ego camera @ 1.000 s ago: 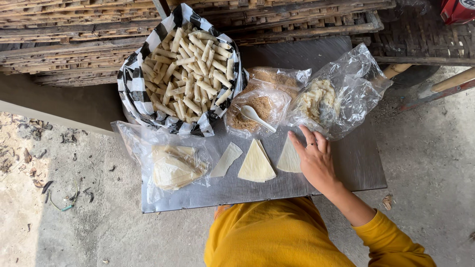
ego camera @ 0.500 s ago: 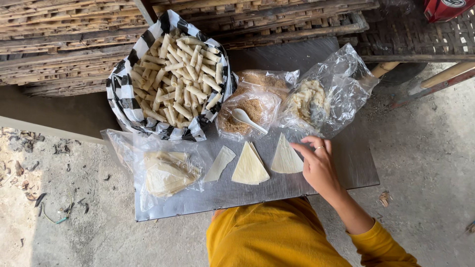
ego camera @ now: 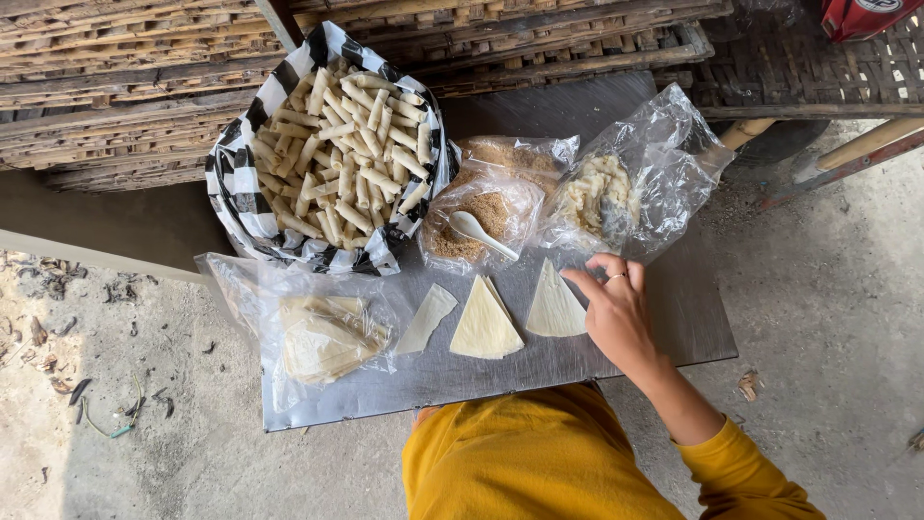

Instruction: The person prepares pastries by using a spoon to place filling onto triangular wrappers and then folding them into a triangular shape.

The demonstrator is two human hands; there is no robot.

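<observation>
My right hand (ego camera: 621,313) has slid from the triangular pale wrapper sheet (ego camera: 555,306) toward twelve o'clock; fingers loosely spread, empty, tips near the clear plastic bag of pale filling (ego camera: 616,188); wrapper now uncovered at nine o'clock of the hand; left hand unseen; grey metal tabletop (ego camera: 693,318), bare concrete floor (ego camera: 828,289), stacked bamboo slats (ego camera: 115,106) beyond.

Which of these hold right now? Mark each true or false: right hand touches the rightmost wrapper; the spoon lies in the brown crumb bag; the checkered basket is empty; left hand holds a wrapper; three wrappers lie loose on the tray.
1. The right hand touches the rightmost wrapper: true.
2. The white spoon lies in the brown crumb bag: true.
3. The checkered basket is empty: false, it is full of rolled sticks.
4. The left hand holds a wrapper: false, it is out of view.
5. Three wrappers lie loose on the metal tray: true.
</observation>
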